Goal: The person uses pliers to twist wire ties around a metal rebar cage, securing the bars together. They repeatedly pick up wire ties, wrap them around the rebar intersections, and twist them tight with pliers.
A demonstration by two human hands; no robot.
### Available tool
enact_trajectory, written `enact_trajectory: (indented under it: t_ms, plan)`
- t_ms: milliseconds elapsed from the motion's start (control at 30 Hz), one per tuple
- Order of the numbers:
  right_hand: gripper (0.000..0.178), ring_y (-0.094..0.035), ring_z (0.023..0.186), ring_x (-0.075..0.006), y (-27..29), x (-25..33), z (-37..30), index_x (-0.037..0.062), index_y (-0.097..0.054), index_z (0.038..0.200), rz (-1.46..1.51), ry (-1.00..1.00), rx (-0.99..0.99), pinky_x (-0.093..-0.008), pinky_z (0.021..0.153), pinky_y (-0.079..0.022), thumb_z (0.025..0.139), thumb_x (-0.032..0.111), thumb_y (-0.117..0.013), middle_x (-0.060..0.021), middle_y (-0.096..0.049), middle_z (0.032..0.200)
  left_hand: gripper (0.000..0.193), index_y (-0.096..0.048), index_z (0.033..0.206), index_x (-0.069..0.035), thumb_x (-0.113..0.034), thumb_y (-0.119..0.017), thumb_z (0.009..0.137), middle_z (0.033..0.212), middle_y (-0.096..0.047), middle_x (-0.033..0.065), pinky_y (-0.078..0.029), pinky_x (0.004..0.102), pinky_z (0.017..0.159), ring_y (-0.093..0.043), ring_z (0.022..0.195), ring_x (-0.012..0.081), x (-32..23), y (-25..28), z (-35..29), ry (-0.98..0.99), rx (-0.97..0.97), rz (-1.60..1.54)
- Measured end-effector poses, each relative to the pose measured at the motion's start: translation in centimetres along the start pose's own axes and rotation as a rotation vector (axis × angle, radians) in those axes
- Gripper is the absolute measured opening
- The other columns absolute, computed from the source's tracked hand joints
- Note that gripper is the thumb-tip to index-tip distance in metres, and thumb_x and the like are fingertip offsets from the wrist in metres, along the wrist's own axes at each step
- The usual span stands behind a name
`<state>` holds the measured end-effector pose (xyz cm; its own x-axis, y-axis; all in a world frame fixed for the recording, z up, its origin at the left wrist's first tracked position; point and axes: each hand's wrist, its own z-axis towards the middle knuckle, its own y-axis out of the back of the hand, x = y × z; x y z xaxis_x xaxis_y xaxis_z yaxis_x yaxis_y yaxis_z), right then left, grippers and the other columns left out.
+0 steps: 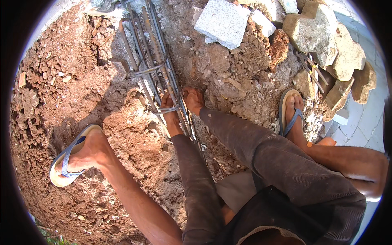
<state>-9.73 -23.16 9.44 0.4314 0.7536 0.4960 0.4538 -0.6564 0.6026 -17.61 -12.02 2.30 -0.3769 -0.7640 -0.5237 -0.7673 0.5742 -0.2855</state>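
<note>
A long, narrow cage of steel reinforcing bars [160, 61] runs from the top of the view down between my arms, with square stirrups [167, 109] around its bars. My left hand [170, 115] is in among the bars at the lower stirrup, partly covered by them. Its fingers look bent, and what they grip does not show. Against the cage's right side, at about the same height, is my right hand [193, 99]. Its fingers are curled in towards the bars, and anything inside them is hidden. Both forearms are in dark brown sleeves.
Loose reddish soil [81, 94] surrounds the cage. A pale square stone block [223, 24] lies at the upper right, beside large rough stones [314, 32]. Several short metal rods [312, 71] lean near them. My sandalled feet straddle the cage; grey paving [359, 126] borders the right.
</note>
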Motion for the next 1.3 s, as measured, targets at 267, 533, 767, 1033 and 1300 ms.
enact_trajectory:
  t_ms: [267, 533, 767, 1033, 1300]
  plan:
    - [0.015, -0.070, 0.086, -0.0416, -1.3, -0.2, 1.2, 0.0062, -0.074, 0.098, 0.054, -0.014, -0.028, -0.0482, 0.078, -0.055, 0.087, 0.010, -0.064, -0.0212, -0.073, 0.089, 0.013, -0.071, 0.110, -0.006, -0.008, -0.069, 0.097, 0.101, -0.072, 0.0061, -0.052, 0.0283, 0.072, -0.066, 0.085, 0.0140, 0.9, 0.9, -0.5, 0.007, -0.030, 0.107]
    - [0.021, -0.072, 0.085, -0.0291, -1.2, -1.0, 0.9, 0.0036, -0.071, 0.104, 0.210, -0.076, 0.088, -0.0408, 0.079, -0.054, 0.093, 0.016, -0.059, -0.0167, -0.074, 0.092, 0.010, -0.076, 0.102, -0.007, -0.003, -0.072, 0.094, 0.097, -0.074, 0.0057, -0.050, 0.0284, 0.068, -0.066, 0.083, 0.0147, -2.2, -1.5, -1.6, -0.053, -0.027, 0.367]
    - [0.018, -0.071, 0.079, -0.0240, -2.7, -3.0, 2.5, -0.0008, -0.070, 0.103, 0.176, -0.081, 0.167, -0.0376, 0.071, -0.055, 0.090, 0.006, -0.059, -0.0143, -0.073, 0.086, 0.015, -0.078, 0.104, -0.008, -0.003, -0.076, 0.090, 0.098, -0.073, 0.0060, -0.052, 0.0313, 0.073, -0.066, 0.085, 0.0155, -3.3, -2.7, -0.9, -0.072, -0.056, 0.355]
    - [0.026, -0.067, 0.108, -0.0342, -5.2, -6.6, 4.8, 0.0075, -0.074, 0.104, 0.319, -0.246, 0.270, -0.0434, 0.094, -0.053, 0.080, 0.018, -0.074, -0.0157, -0.070, 0.114, 0.021, -0.081, 0.106, -0.010, -0.004, -0.081, 0.086, 0.099, -0.072, 0.0064, -0.055, 0.0346, 0.079, -0.067, 0.088, 0.0164, -2.1, -2.8, 1.2, -0.160, -0.131, 0.484]
    - [0.018, -0.070, 0.102, -0.0343, -4.1, -4.7, 3.0, 0.0075, -0.074, 0.097, 0.180, -0.088, 0.079, -0.0435, 0.087, -0.056, 0.080, 0.012, -0.073, -0.0162, -0.072, 0.109, 0.028, -0.081, 0.107, -0.009, 0.000, -0.083, 0.081, 0.102, -0.071, 0.0091, -0.056, 0.0338, 0.089, -0.067, 0.100, 0.0197, -2.6, -2.8, 0.6, -0.633, 0.066, 0.801]
